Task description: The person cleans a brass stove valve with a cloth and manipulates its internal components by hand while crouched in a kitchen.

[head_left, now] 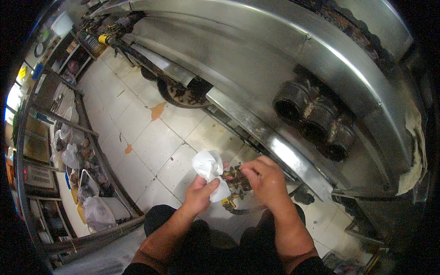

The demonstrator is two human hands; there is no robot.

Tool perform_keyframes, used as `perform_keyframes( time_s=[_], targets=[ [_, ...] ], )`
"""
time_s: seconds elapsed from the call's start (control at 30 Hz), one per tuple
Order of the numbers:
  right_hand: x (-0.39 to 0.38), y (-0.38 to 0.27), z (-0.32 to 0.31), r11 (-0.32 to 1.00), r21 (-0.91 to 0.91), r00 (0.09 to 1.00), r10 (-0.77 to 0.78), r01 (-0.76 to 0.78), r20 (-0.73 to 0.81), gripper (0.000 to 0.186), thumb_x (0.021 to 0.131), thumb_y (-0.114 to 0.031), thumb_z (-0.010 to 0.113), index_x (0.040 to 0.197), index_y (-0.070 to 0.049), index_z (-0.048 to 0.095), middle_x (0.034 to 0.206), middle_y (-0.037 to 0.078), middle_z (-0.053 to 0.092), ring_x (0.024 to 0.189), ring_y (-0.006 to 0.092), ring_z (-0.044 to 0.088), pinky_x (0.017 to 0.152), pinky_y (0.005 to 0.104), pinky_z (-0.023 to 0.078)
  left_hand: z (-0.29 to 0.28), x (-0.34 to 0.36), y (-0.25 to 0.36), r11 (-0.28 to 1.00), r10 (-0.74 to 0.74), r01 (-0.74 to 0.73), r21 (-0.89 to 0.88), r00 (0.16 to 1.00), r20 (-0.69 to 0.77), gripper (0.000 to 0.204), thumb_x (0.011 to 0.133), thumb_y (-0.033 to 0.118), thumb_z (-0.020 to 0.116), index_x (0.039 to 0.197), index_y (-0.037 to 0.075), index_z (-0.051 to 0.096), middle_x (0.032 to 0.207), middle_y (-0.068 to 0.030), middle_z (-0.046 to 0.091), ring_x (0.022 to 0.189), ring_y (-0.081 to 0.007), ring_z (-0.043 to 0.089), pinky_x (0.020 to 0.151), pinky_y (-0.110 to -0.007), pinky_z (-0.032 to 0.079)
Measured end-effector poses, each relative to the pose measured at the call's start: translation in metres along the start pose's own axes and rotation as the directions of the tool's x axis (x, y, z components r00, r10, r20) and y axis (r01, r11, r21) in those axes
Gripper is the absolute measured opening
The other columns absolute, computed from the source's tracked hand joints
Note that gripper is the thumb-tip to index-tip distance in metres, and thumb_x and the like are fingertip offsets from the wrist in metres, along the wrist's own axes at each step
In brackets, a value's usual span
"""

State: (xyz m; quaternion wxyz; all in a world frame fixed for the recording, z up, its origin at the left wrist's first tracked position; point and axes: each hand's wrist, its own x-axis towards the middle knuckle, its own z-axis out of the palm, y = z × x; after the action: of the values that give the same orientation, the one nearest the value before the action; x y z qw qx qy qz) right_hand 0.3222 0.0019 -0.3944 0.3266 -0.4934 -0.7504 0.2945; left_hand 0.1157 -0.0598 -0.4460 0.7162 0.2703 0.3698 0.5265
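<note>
Far left: metal shelving [68,133] runs along the wall, loaded with stacked plates and knotted plastic bags [94,211]. Next, the pale tiled floor [151,142] carries two orange smears, the larger [157,110] near the base of the range.

Centre, low in view: your left hand [200,195] grips a crumpled white cloth [210,172]. Its fingers are clenched around the lower part of the wad, the thumb lying across the front; the upper part of the cloth stands free above the fist. The cloth touches the grimy valve fitting [234,181], a dark, crusted piece of pipework with a small yellow part [229,203] just below it.

Your right hand [268,181] sits just right of that fitting, fingers curled down onto it. The fingertips are hidden behind the knuckles, so the grasp looks closed on the fitting, though the contact itself is out of sight.

Right and above: the stainless-steel stove front [256,59] arcs across the frame, with three dark, soiled knobs [316,119] in a row and a bright steel rail [256,128] below.
</note>
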Motion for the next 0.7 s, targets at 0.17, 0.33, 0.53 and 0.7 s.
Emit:
perform_keyframes(
  time_s=[0.17, 0.33, 0.53, 0.7],
  targets=[
    [-0.001, -0.004, 0.000, 0.999, -0.026, 0.998, 0.022, -0.021, 0.051, 0.008, 0.088, -0.011, 0.073, 0.094, -0.004, 0.073, 0.083, 0.014, 0.067, 0.076, 0.0320, 0.066, 0.068, 0.0374, 0.052, -0.002, 0.004, -0.004, 0.997, 0.021, -0.021, 0.072, 1.000, 0.003, 0.057, 0.101, 0.010, 0.056, 0.152, 0.003, 0.031, 0.151, -0.0133, 0.046, 0.127, -0.0272, 0.057, 0.105, -0.042, 0.048],
    [0.001, 0.005, 0.003, 0.999, -0.036, 0.999, 0.029, -0.028, 0.042, 0.007, 0.088, -0.011, 0.072, 0.092, -0.005, 0.073, 0.082, 0.014, 0.066, 0.076, 0.0321, 0.066, 0.067, 0.0377, 0.052, -0.004, 0.006, -0.006, 0.991, 0.008, -0.007, 0.133, 1.000, -0.007, 0.057, 0.101, 0.009, 0.056, 0.152, 0.003, 0.032, 0.149, -0.0122, 0.048, 0.127, -0.0270, 0.057, 0.105, -0.042, 0.047],
    [-0.003, 0.009, 0.006, 0.963, 0.166, 0.977, 0.201, -0.211, 0.075, 0.010, 0.090, -0.010, 0.070, 0.097, -0.003, 0.070, 0.084, 0.013, 0.068, 0.077, 0.0262, 0.068, 0.068, 0.0358, 0.052, -0.005, 0.005, -0.011, 0.985, 0.029, -0.028, 0.171, 1.000, -0.002, 0.054, 0.101, 0.010, 0.056, 0.150, 0.005, 0.034, 0.145, -0.0124, 0.052, 0.126, -0.0262, 0.058, 0.104, -0.041, 0.047],
    [-0.005, 0.018, 0.008, 0.975, -0.023, 0.973, 0.222, -0.221, 0.056, 0.011, 0.096, -0.011, 0.065, 0.102, -0.002, 0.064, 0.086, 0.012, 0.068, 0.075, 0.0191, 0.068, 0.068, 0.0328, 0.052, -0.005, 0.005, -0.011, 0.981, 0.021, -0.016, 0.196, 1.000, -0.022, 0.050, 0.102, 0.013, 0.059, 0.146, 0.005, 0.037, 0.134, -0.0135, 0.060, 0.121, -0.0243, 0.060, 0.102, -0.039, 0.049]
  ],
)
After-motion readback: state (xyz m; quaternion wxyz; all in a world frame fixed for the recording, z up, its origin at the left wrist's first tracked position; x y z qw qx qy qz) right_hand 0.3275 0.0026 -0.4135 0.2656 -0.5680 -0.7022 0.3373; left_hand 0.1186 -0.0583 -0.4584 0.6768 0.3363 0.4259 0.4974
